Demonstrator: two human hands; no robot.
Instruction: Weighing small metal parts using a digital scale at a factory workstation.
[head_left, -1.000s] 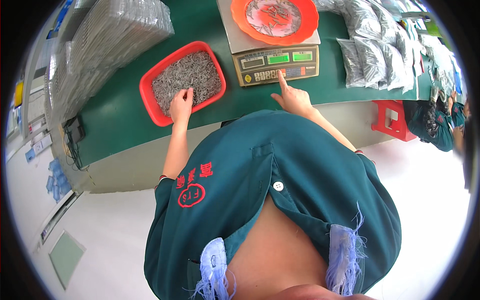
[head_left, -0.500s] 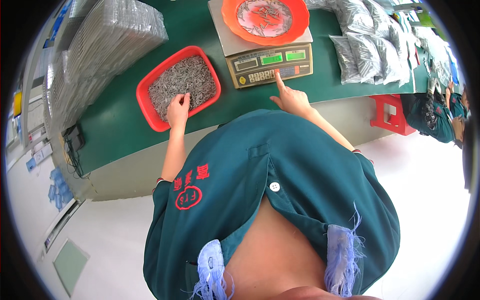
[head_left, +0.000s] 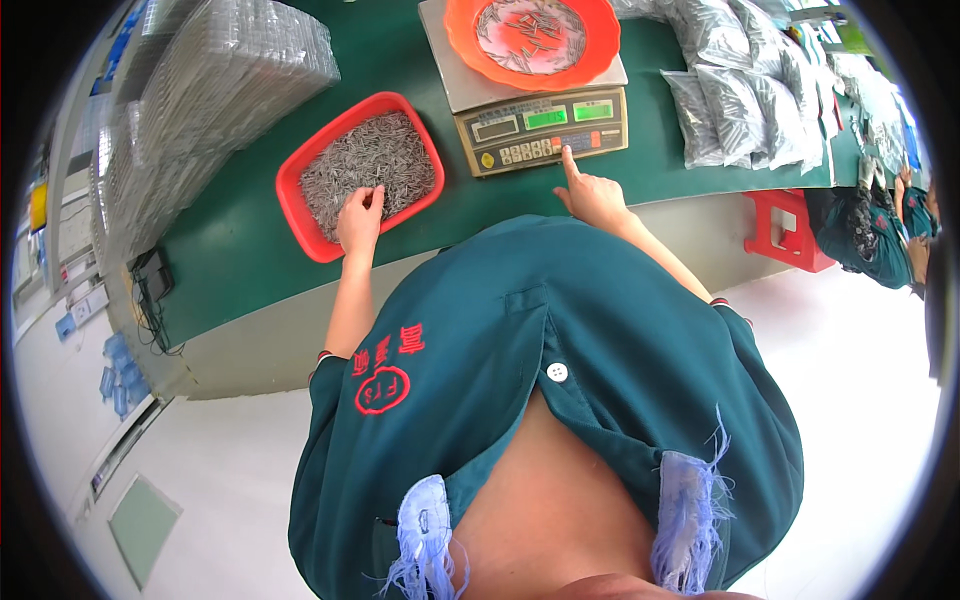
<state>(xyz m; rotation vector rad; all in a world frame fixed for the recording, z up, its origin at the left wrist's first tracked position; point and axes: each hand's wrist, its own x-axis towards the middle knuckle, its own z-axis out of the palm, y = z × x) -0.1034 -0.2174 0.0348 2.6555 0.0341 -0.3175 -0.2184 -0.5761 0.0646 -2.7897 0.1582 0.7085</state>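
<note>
My left hand [head_left: 358, 222] is over the near side of a red plastic basin [head_left: 290, 190] full of small grey metal pins [head_left: 350, 160]. Its thumb and fingertips are pinched together, and whatever they may hold is too small to make out. My right hand [head_left: 597, 200] is in front of a weighing scale [head_left: 490, 137] with green-lit displays. Its index finger points out at the lower edge of the keypad, thumb apart, other fingers bent, nothing held. On the scale's metal plate stands an orange-red bowl [head_left: 603, 50] with some loose pins [head_left: 530, 30] in it.
Clear bags of metal pins [head_left: 735, 110] are piled at the right of the green table [head_left: 235, 225]. Stacked clear plastic trays [head_left: 220, 80] stand at the left. A red stool [head_left: 785, 232] is below the table at right, near another person [head_left: 880, 240].
My right index fingertip has shifted slightly right and back along the keypad. My left hand stays pinched over the pins, and the view has moved a little.
</note>
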